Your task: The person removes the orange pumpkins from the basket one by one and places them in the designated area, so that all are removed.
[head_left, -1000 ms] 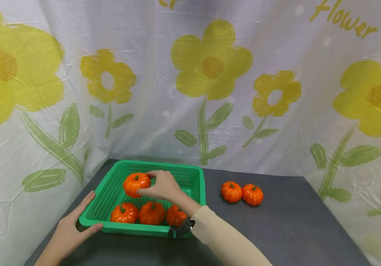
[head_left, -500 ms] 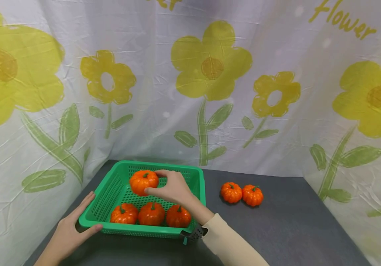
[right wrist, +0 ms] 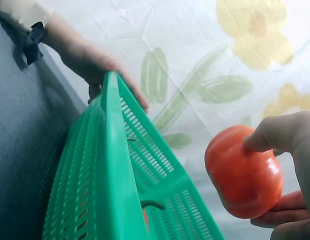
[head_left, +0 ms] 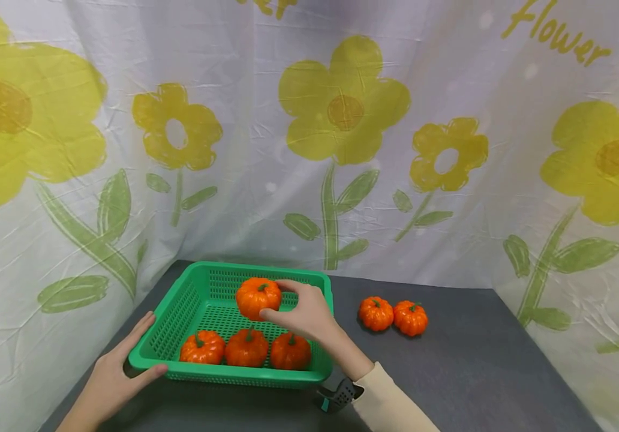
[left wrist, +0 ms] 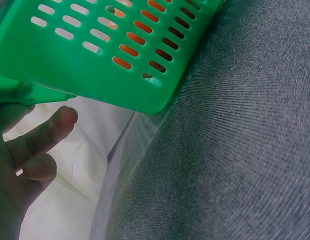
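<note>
In the head view, my right hand [head_left: 312, 312] holds a small orange pumpkin [head_left: 255, 299] above the floor of a green plastic basket [head_left: 228, 373]. Thumb and fingers pinch the pumpkin [right wrist: 240, 172] from its right side, as the right wrist view shows. Three more pumpkins, among them the middle one [head_left: 247, 348], sit in a row along the basket's near wall. My left hand [head_left: 112, 375] rests against the basket's near left corner, thumb at the front rim and fingers straight along the left side. Under the rim, the left wrist view shows its relaxed fingers [left wrist: 42, 137].
Two pumpkins, a left one [head_left: 376, 313] and a right one [head_left: 410, 318], stand side by side on the dark grey table [head_left: 466, 372] right of the basket. A white curtain [head_left: 250, 180] printed with yellow flowers hangs behind and at both sides.
My right hand has moved rightward over the basket with the pumpkin in its grip, uncovering the right pumpkin in the near row. The left hand and basket stay in place.
</note>
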A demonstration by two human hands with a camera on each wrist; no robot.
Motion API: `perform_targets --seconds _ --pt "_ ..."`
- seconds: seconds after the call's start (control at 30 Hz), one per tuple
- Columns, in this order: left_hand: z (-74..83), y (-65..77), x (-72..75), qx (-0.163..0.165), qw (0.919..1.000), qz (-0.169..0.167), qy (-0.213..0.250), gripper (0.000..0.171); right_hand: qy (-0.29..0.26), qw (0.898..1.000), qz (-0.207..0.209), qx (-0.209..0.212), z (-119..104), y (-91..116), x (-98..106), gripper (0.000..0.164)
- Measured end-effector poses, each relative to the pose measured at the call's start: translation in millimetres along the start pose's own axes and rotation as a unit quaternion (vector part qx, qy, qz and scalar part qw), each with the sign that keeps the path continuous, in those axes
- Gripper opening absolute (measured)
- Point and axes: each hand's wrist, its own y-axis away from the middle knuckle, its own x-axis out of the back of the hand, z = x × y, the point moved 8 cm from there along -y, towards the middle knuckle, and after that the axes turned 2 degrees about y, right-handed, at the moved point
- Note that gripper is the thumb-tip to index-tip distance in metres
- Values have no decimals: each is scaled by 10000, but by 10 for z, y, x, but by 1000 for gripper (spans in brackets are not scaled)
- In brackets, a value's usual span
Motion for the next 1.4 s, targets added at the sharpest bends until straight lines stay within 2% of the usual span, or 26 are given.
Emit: perform_targets --seconds 0.4,0.67,1.0,1.4 --pt "-6 5 -4 6 10000 25 -29 95 138 9989 439 103 178 200 303 65" --pt "-33 -2 -27 179 9997 -114 -132 96 194 9970 720 -205 283 351 590 64" --pt "-31 5 -25 110 9999 -51 -61 96 379 9907 1236 -419 569 614 917 64" --pt "-27 0 -21 53 10000 3 -40 96 656 9776 1711 -1038 1083 858 1352 66"
